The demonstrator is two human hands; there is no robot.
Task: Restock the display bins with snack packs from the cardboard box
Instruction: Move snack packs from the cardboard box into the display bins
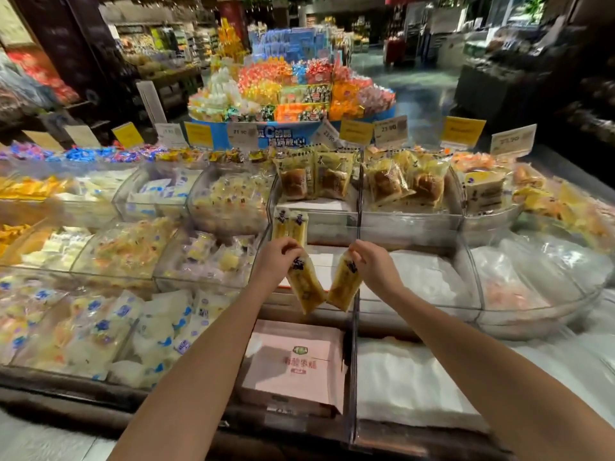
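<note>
My left hand (278,257) and my right hand (371,261) are both out over the clear acrylic display bin (324,261) just beyond the flat pale pink cardboard box (296,364), which lies closed-looking in the front compartment nearest me. The left fingers are curled and pinch the dark-printed top end of a long yellow clear-wrapped snack pack (306,287). The right fingers are curled the same way, pinching the top of a second yellow snack pack (344,284). Both packs hang down above the far edge of the box, slanting towards each other so their lower corners come together; I cannot tell whether they touch. Further beyond the box, at the back left of the same bin, two matching yellow packs (290,224) stand upright side by side against the wall. Beyond the box again, one row higher, are packs of brown buns in yellow-printed wrappers (312,178). To the right of the box, a compartment is lined with white paper sheets (409,380). To the left of the box sit bins of white packs with blue print (156,334). Far beyond the box a row of yellow and white price tags (356,132) stands along the back of the display.
</note>
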